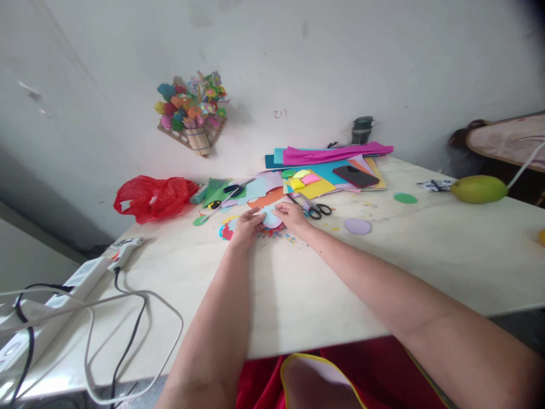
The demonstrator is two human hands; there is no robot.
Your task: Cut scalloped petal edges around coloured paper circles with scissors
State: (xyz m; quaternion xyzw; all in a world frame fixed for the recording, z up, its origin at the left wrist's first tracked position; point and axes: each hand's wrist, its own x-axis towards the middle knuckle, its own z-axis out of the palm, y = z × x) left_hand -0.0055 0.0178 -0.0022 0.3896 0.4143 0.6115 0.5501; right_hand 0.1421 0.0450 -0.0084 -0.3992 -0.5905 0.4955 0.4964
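Between my two hands, just above the table, is a light blue paper circle (271,218). My left hand (248,225) pinches its left edge with thumb and fingers. My right hand (292,216) grips its right edge. Just left of my left hand lie red and blue scalloped paper pieces (225,229). Tiny coloured paper scraps (290,240) are scattered below the circle. Close to my right hand rests a pair of black-handled scissors (315,212). Farther back, another pair of scissors (233,189) lies on green paper.
Coloured sheets (327,184) and a dark phone (355,176) lie at the back. A red plastic bag (153,196) is back left; a power strip with cables (85,272) is at the left. Purple (357,226) and green (405,198) paper ovals and a yellow-green fruit (479,189) lie right.
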